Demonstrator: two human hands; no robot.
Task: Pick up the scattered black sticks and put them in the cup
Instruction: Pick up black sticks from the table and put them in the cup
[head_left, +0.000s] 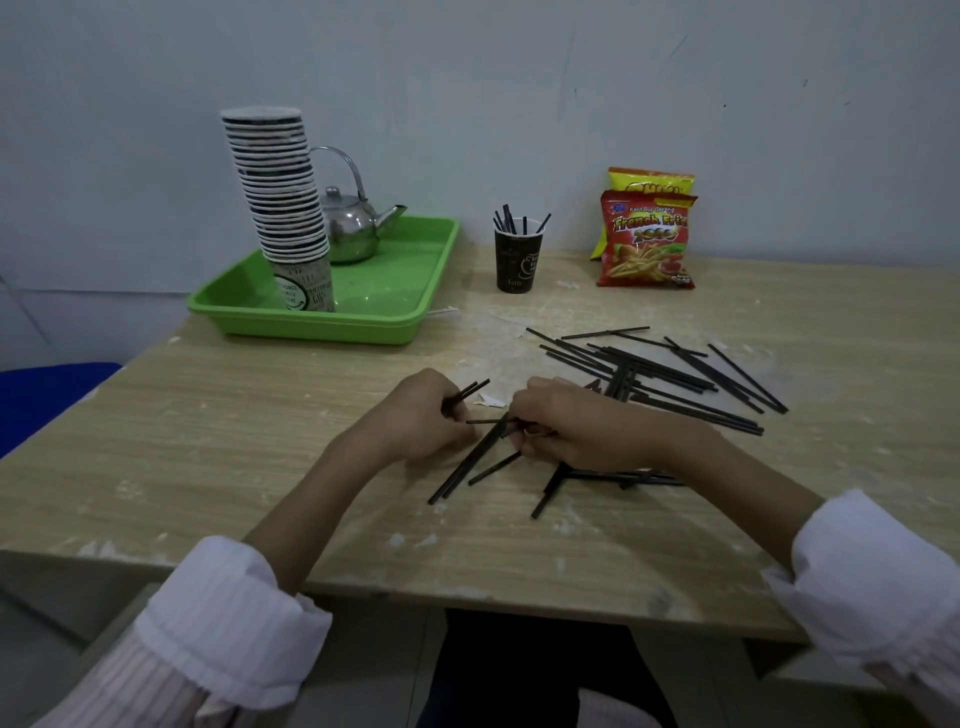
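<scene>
Most black sticks (631, 371) lie scattered on the table (260, 441), few stand in the cup (518, 262); my left grip (421, 415) clamps several, my right grip (571, 423) seemingly pinches more.

The red snack bag (647, 241) reads "French Fries 2000"

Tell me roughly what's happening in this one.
A person at a light wooden table is gathering thin black sticks. The left hand grips a few sticks, and the right hand pinches more from a small cluster near the front edge. A larger scattered pile lies further right, untouched. The dark paper cup at the back already holds several sticks.
</scene>
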